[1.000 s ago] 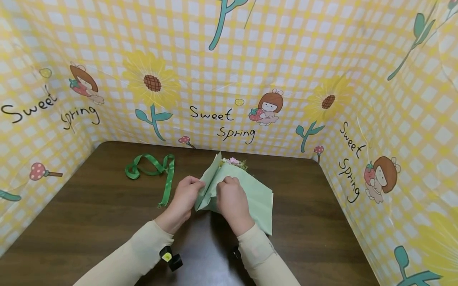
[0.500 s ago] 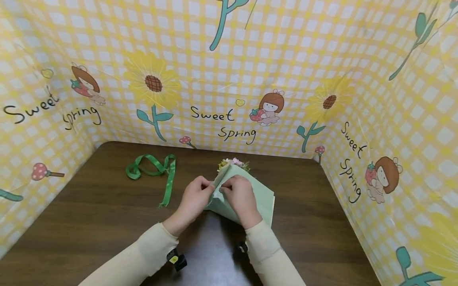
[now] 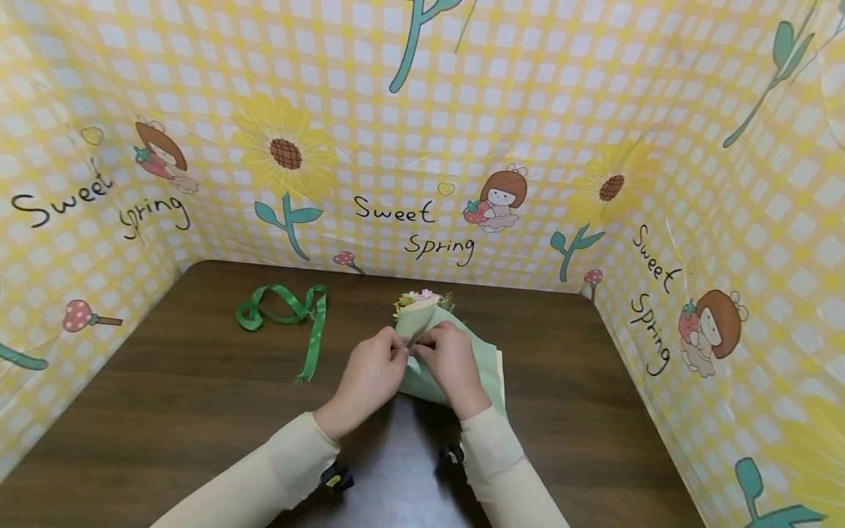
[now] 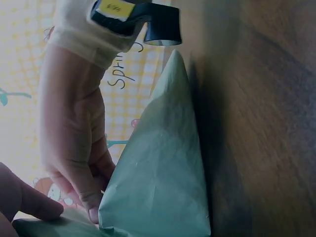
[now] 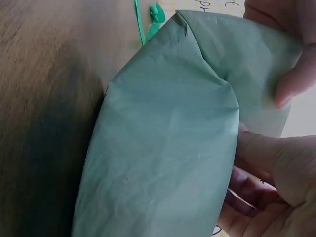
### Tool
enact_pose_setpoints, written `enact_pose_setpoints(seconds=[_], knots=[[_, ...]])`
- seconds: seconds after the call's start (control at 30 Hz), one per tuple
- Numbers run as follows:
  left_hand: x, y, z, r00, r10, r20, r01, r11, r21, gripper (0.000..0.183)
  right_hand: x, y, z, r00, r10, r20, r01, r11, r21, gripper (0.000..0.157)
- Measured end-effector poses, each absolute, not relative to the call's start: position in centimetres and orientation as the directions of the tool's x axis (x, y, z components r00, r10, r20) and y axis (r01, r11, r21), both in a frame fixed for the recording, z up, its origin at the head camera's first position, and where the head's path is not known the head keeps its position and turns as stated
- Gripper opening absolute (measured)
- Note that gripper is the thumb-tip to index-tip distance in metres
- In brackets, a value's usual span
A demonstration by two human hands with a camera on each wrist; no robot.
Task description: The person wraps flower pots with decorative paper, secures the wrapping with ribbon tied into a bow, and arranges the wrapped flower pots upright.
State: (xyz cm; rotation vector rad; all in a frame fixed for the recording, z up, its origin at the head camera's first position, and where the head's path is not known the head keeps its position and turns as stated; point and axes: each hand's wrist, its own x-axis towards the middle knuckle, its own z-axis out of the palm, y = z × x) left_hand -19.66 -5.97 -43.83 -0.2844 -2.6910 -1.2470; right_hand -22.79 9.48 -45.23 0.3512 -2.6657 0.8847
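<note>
Pale green wrapping paper point(image 3: 485, 356) is folded around a small bunch of flowers point(image 3: 425, 295), whose pink, white and yellowish-green heads show at the far end. My left hand point(image 3: 375, 370) pinches the left flap of the paper between thumb and fingers, with that flap folded over toward the middle. Close beside it, my right hand point(image 3: 455, 367) pinches the paper near the overlap, the two sets of fingertips almost meeting. The right wrist view shows the paper's smooth body point(image 5: 163, 148) and creased fold. The flower stems are hidden inside the paper.
A green satin ribbon point(image 3: 315, 337) lies loosely looped on the dark wooden table point(image 3: 165, 411), left of the hands. Yellow checked cloth walls point(image 3: 409, 147) enclose the table at the back and sides. Each wrist carries a black camera point(image 3: 337, 478).
My left hand has moved right, bringing the left flap over toward the middle and the flower heads. My right hand has shifted slightly right and still grips the paper. The ribbon stays put.
</note>
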Motion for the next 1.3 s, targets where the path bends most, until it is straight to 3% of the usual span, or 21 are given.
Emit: enact_pose_setpoints(seconds=[0.13, 0.3, 0.57, 0.8, 0.97, 1.1, 1.3], knots=[[-19.1, -5.3, -44.2, -0.939, 0.123, 0.320, 0.307, 0.718, 0.625, 0.003, -22.8, 9.7, -45.1, -0.906, -0.181, 0.382, -0.368, 0.783, -0.502, 0.012], [-18.4, -4.5, -44.6, -0.911, 0.149, 0.385, 0.349, 0.776, 0.525, 0.006, -22.7, 10.1, -44.7, -0.894, -0.221, 0.390, -0.401, 0.782, -0.477, 0.030], [-18.0, -4.5, -44.5, -0.898, 0.257, 0.357, 0.404, 0.802, 0.440, 0.020, -23.3, 11.2, -44.0, -0.993, -0.019, 0.115, -0.105, 0.582, -0.807, 0.051], [-19.0, -5.7, -43.3, -0.910, 0.363, 0.201, 0.411, 0.714, 0.567, 0.044, -24.0, 11.7, -44.9, -0.997, -0.002, 0.074, -0.061, 0.592, -0.804, 0.045], [-21.0, -6.5, -42.1, -0.873, 0.471, 0.128, 0.440, 0.648, 0.621, 0.036, -24.2, 12.2, -45.2, -0.998, 0.001, 0.064, -0.052, 0.579, -0.813, 0.044], [-23.0, -6.7, -42.2, -0.836, 0.540, 0.101, 0.489, 0.649, 0.583, 0.017, -24.2, 12.5, -45.3, -0.999, 0.009, 0.048, -0.034, 0.581, -0.813, 0.045], [-25.0, -6.6, -42.8, -0.774, 0.628, 0.075, 0.585, 0.664, 0.466, 0.026, -24.3, 12.8, -45.5, -1.000, 0.023, 0.020, -0.003, 0.571, -0.821, 0.042]])
